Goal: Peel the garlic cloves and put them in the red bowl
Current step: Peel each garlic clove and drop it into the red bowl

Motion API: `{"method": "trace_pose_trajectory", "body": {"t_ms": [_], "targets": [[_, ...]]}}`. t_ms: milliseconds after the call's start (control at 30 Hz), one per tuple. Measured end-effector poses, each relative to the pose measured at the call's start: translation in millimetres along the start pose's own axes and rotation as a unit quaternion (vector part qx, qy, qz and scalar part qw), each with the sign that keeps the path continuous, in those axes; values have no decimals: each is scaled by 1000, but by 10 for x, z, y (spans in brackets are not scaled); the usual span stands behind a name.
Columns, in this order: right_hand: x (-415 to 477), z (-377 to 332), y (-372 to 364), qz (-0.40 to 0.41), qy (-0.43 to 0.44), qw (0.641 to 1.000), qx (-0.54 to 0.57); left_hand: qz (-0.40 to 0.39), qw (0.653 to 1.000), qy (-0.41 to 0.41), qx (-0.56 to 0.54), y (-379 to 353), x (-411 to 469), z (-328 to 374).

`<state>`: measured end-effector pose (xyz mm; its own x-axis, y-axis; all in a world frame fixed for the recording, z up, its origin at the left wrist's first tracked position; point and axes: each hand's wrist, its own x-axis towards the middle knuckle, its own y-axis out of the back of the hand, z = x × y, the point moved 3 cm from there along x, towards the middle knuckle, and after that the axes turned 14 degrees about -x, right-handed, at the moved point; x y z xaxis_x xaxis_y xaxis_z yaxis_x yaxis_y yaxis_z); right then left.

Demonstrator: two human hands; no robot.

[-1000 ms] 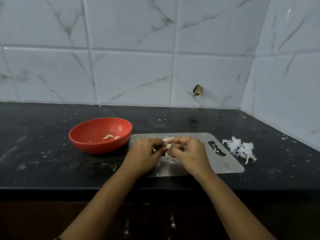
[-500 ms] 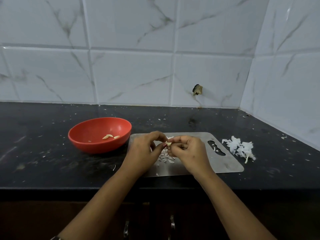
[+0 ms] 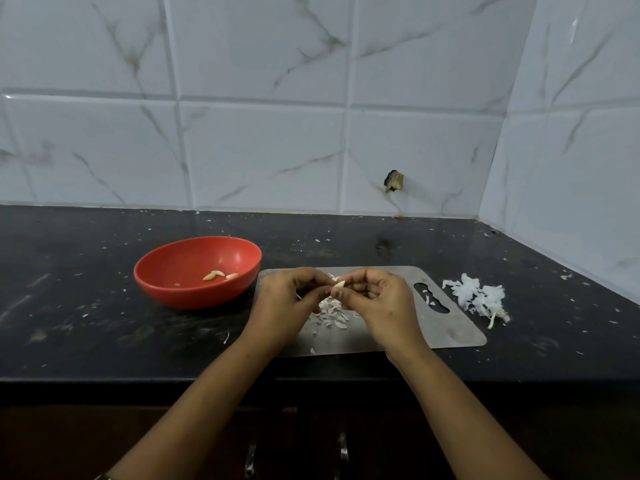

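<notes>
A small pale garlic clove (image 3: 339, 285) is pinched between the fingertips of my right hand (image 3: 379, 303) above the steel cutting board (image 3: 446, 327). My left hand (image 3: 285, 301) is right beside it, fingers curled, its fingertips at the clove's left end. Under both hands lies a heap of white peel flakes (image 3: 329, 315) on the board. The red bowl (image 3: 166, 275) stands to the left of the board, with three peeled cloves (image 3: 219, 275) lying in it.
A pile of white garlic skins and a stem (image 3: 479, 298) lies on the black counter right of the board. Peel scraps dot the counter. Tiled walls close the back and right side. Cabinet handles (image 3: 343, 452) show below the counter edge.
Both hands have risen slightly above the board, and the fingers have shifted on the clove, which now shows more bare surface. The bowl and skins have not moved.
</notes>
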<state>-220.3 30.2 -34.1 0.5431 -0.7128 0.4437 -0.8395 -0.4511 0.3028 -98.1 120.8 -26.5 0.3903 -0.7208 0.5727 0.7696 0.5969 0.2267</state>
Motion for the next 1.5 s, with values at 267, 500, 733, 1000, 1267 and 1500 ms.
{"method": "trace_pose_trajectory", "body": {"t_ms": [267, 500, 733, 1000, 1267, 1500], "targets": [[-1, -12, 6, -11, -2, 999, 31, -12, 999, 11, -49, -7, -4, 13], [-6, -12, 9, -30, 3, 999, 29, -14, 994, 27, -103, -6, -8, 27], [-13, -20, -6, -59, -1, 998, 16, -23, 996, 12, -84, 8, -9, 1], [-8, -18, -17, -63, 4, 998, 21, -18, 999, -19, -26, 4, -4, -7], [-1, 0, -1, -27, 23, 999, 6, 0, 997, -57, 43, 1, -7, 44], [-5, -31, 14, -5, 32, 999, 26, 18, 997, -52, 48, 9, -3, 20]]}}
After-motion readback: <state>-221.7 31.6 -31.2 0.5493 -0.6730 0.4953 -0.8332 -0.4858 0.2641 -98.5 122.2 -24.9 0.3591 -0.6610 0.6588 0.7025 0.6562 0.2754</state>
